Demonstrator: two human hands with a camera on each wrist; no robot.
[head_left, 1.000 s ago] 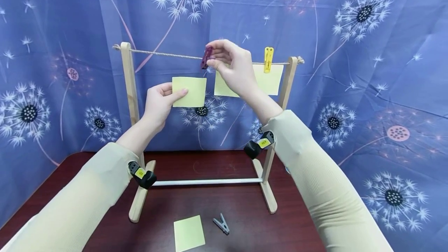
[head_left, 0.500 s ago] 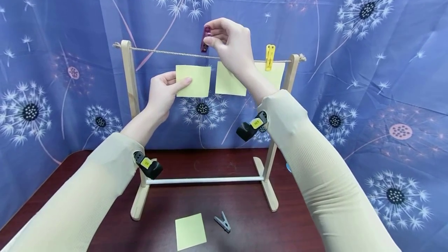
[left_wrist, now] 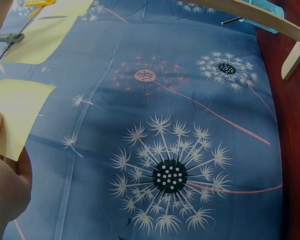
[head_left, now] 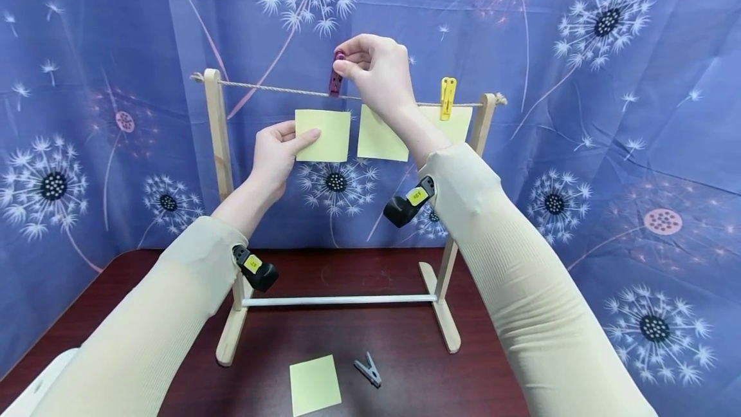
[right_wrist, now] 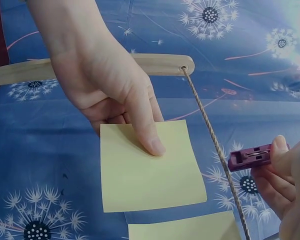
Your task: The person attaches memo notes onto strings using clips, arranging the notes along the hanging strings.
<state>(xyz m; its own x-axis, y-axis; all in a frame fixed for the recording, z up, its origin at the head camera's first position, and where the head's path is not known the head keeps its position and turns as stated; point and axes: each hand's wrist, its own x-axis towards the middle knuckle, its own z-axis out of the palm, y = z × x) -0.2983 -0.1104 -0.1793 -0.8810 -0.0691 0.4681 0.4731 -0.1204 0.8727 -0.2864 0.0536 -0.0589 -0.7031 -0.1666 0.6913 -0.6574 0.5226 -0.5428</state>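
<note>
My left hand (head_left: 276, 156) pinches a pale yellow paper square (head_left: 332, 136) by its left edge, thumb in front and fingers behind. The square is just below the rope (head_left: 272, 88), apart from it. Above the rope my right hand (head_left: 382, 73) pinches a purple clothespin (head_left: 336, 74); in the right wrist view the clothespin (right_wrist: 250, 157) has its tip close to the rope. To the right, two more yellow squares (head_left: 379, 137) hang from the rope, one under a yellow clothespin (head_left: 448, 99). A grey clothespin (left_wrist: 10, 38) grips the other, seen in the left wrist view.
A wooden frame (head_left: 219, 140) carries the rope between two posts, with a white bar (head_left: 341, 300) low down. On the dark red table (head_left: 260, 340) lie a yellow paper square (head_left: 315, 385) and a grey clothespin (head_left: 368, 369). A blue mesh container (left_wrist: 262, 12) shows at the left wrist view's top.
Both hands have risen, the left carrying the paper square up towards the rope and slightly right. The right hand lifted the purple clothespin above the rope, then lowered it a little.
</note>
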